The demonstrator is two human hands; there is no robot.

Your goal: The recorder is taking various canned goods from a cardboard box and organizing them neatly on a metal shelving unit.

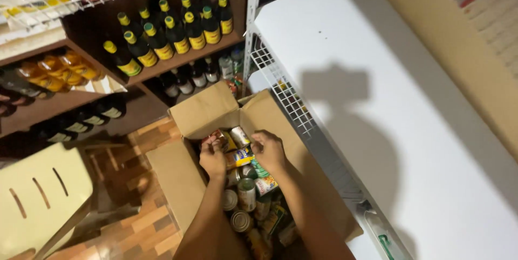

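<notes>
Both my hands were down in the open box point(189, 184) of cans point(246, 192). My left grip point(212, 155) was closed on a small packet point(220, 139) at the far end. My right grip point(268, 149) curled beside it over a can point(240, 136); whether it clamped anything, I couldn't tell. Bottles point(178, 36) stood on the shelf point(162, 66) beyond.

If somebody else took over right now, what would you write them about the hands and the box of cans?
Left hand: down in the cardboard box, its grip closed on a small reddish packet.
Right hand: also in the box, fingers curled over the cans; whether it holds one is hidden.
Things: the box stands open on the wooden floor beside the white cabinet, still full of tin cans. Dark bottles with yellow caps fill the shelf behind.
Done: flaps opened.
Left: cans still inside.
</notes>
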